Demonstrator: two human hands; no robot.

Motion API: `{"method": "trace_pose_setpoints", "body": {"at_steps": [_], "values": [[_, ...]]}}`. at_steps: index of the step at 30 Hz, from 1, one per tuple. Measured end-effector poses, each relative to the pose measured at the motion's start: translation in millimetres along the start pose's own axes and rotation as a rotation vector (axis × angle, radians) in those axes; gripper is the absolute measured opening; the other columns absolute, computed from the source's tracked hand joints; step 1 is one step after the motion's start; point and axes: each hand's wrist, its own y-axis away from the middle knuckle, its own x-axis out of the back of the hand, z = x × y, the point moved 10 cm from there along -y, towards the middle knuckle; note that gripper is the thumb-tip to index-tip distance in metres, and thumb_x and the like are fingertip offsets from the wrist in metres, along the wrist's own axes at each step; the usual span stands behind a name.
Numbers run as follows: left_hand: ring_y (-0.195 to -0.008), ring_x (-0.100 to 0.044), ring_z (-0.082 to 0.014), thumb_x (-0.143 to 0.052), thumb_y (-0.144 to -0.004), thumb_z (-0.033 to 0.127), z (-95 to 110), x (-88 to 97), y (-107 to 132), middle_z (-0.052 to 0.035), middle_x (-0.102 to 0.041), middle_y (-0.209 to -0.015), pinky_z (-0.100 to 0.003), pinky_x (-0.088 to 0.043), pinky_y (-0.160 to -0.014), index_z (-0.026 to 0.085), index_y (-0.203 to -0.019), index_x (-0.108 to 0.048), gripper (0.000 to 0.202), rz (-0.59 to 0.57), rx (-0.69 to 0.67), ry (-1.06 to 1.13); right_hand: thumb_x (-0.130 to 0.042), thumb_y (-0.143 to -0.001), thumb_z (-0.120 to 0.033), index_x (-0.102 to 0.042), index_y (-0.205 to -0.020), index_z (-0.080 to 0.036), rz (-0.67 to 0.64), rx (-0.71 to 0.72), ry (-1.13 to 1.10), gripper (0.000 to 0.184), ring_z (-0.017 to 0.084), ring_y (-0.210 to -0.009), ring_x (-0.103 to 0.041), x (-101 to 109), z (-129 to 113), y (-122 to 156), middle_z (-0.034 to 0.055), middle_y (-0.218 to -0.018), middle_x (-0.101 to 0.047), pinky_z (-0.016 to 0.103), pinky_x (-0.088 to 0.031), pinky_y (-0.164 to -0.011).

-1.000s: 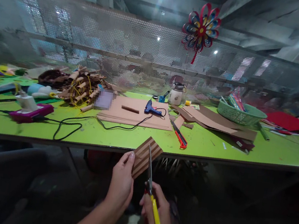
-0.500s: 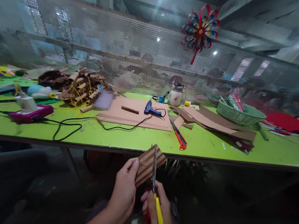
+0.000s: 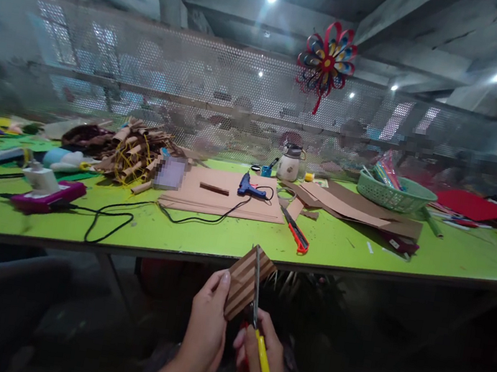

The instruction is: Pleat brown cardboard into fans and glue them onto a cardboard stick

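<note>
Between thumb and fingers, my left hand [image 3: 208, 315] pinches a striped brown piece of cardboard [image 3: 241, 282], tilted in front of the table edge. My right hand [image 3: 264, 346] is closed around the handles of a pair of scissors [image 3: 257, 288], one yellow and one red. The scissor blades point up and lie across the right part of the cardboard, near its top corner. Whether they have cut into it I cannot tell. Part of the lower handle is hidden behind my right fingers.
On the green table [image 3: 201, 244] lie a blue glue gun [image 3: 252, 188] on cardboard sheets [image 3: 180, 197], an orange utility knife [image 3: 297, 234] and a purple power strip [image 3: 46, 195] with cables. Further back are rolled cardboard pieces [image 3: 133, 152], a jar [image 3: 288, 164] and a green basket [image 3: 395, 193].
The camera view has tilted up slightly, so the table and hands sit a little lower. The scissors and cardboard keep nearly the same position relative to each other.
</note>
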Motion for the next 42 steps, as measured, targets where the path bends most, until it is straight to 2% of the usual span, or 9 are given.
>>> {"method": "trace_pose_setpoints", "body": {"at_steps": [6,14,21,30,42], "values": [[-0.073,-0.061,-0.0160,-0.071,-0.068,0.043,1.2,-1.4,0.9,-0.0024,-0.066,-0.080,-0.025,-0.047,-0.069,0.016,-0.084,-0.064,0.032,-0.004,-0.018,0.000,-0.055,-0.076,-0.063,-0.053,-0.106,-0.016,-0.075,-0.011,0.000,0.055,0.005,-0.038,-0.036,-5.0,-4.4,1.0,-0.0026,-0.058,-0.053,0.014,-0.029,-0.032],[-0.071,-0.058,-0.0138,-0.070,-0.071,0.039,-2.4,0.4,-0.4,-0.0021,-0.065,-0.080,-0.022,-0.044,-0.065,0.016,-0.086,-0.062,0.029,0.000,-0.012,0.023,-0.056,-0.075,-0.064,-0.049,-0.105,-0.017,-0.100,-0.021,-0.017,0.056,0.005,-0.037,-0.038,-6.0,12.1,-5.4,-0.0037,-0.057,-0.052,0.015,-0.031,-0.035],[-0.069,-0.059,-0.0145,-0.069,-0.071,0.039,-7.3,3.4,0.2,-0.0012,-0.065,-0.078,-0.021,-0.044,-0.061,0.017,-0.087,-0.061,0.028,0.003,0.016,0.020,-0.056,-0.075,-0.065,-0.052,-0.106,-0.015,0.052,0.021,-0.009,0.058,0.005,-0.039,-0.036,0.3,3.3,-3.1,-0.0026,-0.057,-0.052,0.015,-0.026,-0.034],[-0.068,-0.060,-0.0148,-0.070,-0.069,0.040,-11.8,3.3,3.6,-0.0027,-0.065,-0.078,-0.022,-0.046,-0.062,0.015,-0.088,-0.061,0.033,-0.002,0.043,0.025,-0.053,-0.078,-0.063,-0.050,-0.108,-0.016,0.004,0.061,-0.029,0.056,0.006,-0.037,-0.032,-4.1,-2.0,-2.6,-0.0067,-0.051,-0.045,0.016,-0.025,-0.033],[-0.081,-0.062,-0.0196,-0.074,-0.064,0.040,-14.2,7.0,3.3,-0.0049,-0.066,-0.086,-0.025,-0.048,-0.069,0.015,-0.087,-0.063,0.036,0.039,0.053,0.054,-0.056,-0.076,-0.062,-0.049,-0.109,-0.016,0.022,0.012,-0.036,0.057,0.005,-0.037,-0.033,-1.6,3.8,-2.4,-0.0058,-0.052,-0.047,0.014,-0.025,-0.032]]}}
